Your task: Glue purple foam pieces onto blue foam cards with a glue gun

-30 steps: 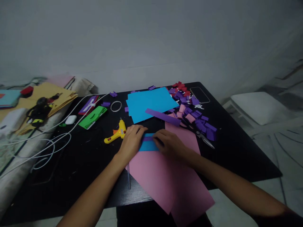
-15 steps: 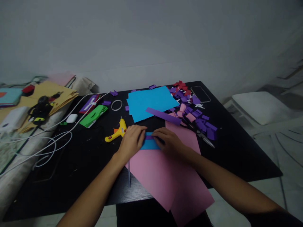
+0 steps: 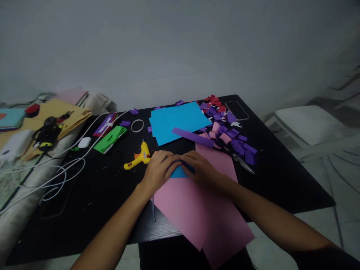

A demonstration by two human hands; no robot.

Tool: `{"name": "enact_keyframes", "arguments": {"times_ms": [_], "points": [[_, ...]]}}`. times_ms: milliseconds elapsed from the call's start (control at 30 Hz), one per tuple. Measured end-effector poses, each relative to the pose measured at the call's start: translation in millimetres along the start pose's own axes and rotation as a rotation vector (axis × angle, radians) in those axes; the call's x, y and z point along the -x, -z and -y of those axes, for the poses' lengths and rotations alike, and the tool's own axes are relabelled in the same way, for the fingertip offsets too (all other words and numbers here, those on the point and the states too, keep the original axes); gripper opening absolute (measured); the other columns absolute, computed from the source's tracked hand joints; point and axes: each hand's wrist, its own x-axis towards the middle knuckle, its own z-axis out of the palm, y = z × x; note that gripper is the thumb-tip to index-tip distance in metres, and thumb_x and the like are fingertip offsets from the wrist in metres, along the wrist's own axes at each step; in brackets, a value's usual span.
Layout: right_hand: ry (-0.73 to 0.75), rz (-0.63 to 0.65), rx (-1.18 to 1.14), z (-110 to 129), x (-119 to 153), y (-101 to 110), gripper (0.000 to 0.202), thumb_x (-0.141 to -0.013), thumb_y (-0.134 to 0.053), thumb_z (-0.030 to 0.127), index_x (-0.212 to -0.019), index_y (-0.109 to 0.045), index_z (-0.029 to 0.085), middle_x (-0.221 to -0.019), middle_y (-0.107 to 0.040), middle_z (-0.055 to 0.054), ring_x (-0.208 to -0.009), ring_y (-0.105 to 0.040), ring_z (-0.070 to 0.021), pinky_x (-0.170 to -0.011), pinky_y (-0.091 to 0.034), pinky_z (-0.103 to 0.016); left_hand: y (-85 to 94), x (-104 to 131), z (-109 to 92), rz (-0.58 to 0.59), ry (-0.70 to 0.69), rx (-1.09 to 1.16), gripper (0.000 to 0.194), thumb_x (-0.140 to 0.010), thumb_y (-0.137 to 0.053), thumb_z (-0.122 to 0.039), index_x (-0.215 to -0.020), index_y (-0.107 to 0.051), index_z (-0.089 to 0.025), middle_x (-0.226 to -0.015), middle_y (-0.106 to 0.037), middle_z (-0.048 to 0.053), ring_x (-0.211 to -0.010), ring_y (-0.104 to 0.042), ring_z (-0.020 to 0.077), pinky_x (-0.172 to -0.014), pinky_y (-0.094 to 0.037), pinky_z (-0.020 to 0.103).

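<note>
My left hand (image 3: pixel 159 168) and my right hand (image 3: pixel 203 168) meet over a small piece of blue paper (image 3: pixel 179 173), fingers curled and closed on its far edge. A dark purple paper strip (image 3: pixel 188 166) shows beside my right thumb; the rest of it is hidden by my fingers. Beneath the blue piece lie pink paper sheets (image 3: pixel 185 210), which overhang the front edge of the table. Just left of my left hand is a yellow glue gun (image 3: pixel 142 154). Black-handled scissors (image 3: pixel 239 159) lie right of my right hand.
Blue sheets (image 3: pixel 180 120) lie farther back, with a longer purple strip (image 3: pixel 192 137) across them. Folded purple, pink and red paper pieces (image 3: pixel 239 146) are heaped at right. Green paper (image 3: pixel 111 138), white cables (image 3: pixel 66 168) and an adhesive tape ring (image 3: pixel 137 125) occupy the left.
My hands have drawn together, and my left fingers now reach across the blue paper. The purple strip on it is more covered and looks tilted near my right thumb.
</note>
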Motion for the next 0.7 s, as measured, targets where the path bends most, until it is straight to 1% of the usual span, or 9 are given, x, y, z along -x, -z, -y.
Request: {"name": "enact_keyframes", "arguments": {"times_ms": [100,233,400,467,567,700], "points": [[0.009,0.005,-0.001,1,0,-2,0.028,-0.098,-0.06,0.015,-0.124,-0.068,0.017,-0.11,-0.074,-0.015,-0.101,-0.067,-0.0287,-0.09,-0.061,-0.047,-1.0,0,2,-0.023,-0.057,-0.025,0.015,-0.106,-0.063,-0.023,-0.115,-0.075,-0.021,-0.101,-0.076,0.007,-0.091,-0.07,0.0205,-0.082,-0.051,0.038],[-0.007,-0.015,-0.04,2,0,-4,0.029,-0.094,-0.063,0.018,-0.123,-0.067,0.019,-0.113,-0.074,-0.015,-0.103,-0.067,-0.0299,-0.091,-0.06,-0.049,-1.5,-2,-1,-0.003,-0.084,-0.067,0.017,-0.108,-0.059,-0.022,-0.116,-0.074,-0.022,-0.104,-0.078,0.008,-0.094,-0.072,0.0213,-0.083,-0.051,0.038],[-0.059,0.011,-0.082,6,0,-3,0.033,-0.093,-0.064,0.018,-0.126,-0.066,0.018,-0.116,-0.074,-0.017,-0.105,-0.067,-0.0316,-0.093,-0.06,-0.051,-4.3,-8,-8,0.083,-0.017,-0.114,0.016,-0.109,-0.053,-0.024,-0.11,-0.068,-0.019,-0.101,-0.073,0.011,-0.095,-0.068,0.0244,-0.082,-0.052,0.04],[-0.067,0.017,-0.092,6,0,-2,0.036,-0.093,-0.064,0.017,-0.129,-0.066,0.019,-0.118,-0.074,-0.017,-0.107,-0.068,-0.0315,-0.094,-0.06,-0.051,-5.0,-10,-9,0.095,0.007,-0.1,0.014,-0.109,-0.05,-0.024,-0.105,-0.063,-0.019,-0.099,-0.07,0.01,-0.093,-0.065,0.0248,-0.082,-0.052,0.04],[-0.06,0.024,-0.101,6,1,-2,0.045,-0.094,-0.064,0.017,-0.138,-0.065,0.021,-0.122,-0.073,-0.016,-0.11,-0.067,-0.0309,-0.096,-0.059,-0.051,-3.1,-11,-5,0.066,0.086,-0.036,0.014,-0.109,-0.047,-0.023,-0.097,-0.055,-0.022,-0.093,-0.064,0.007,-0.088,-0.06,0.0232,-0.078,-0.05,0.039],[-0.051,0.013,-0.119,5,2,-1,0.055,-0.095,-0.063,0.017,-0.15,-0.059,0.024,-0.127,-0.072,-0.014,-0.113,-0.067,-0.0291,-0.099,-0.059,-0.05,3.3,-7,7,0.016,0.198,-0.009,0.022,-0.109,-0.044,-0.024,-0.088,-0.049,-0.024,-0.084,-0.058,0.004,-0.078,-0.054,0.0214,-0.072,-0.045,0.037]]}}
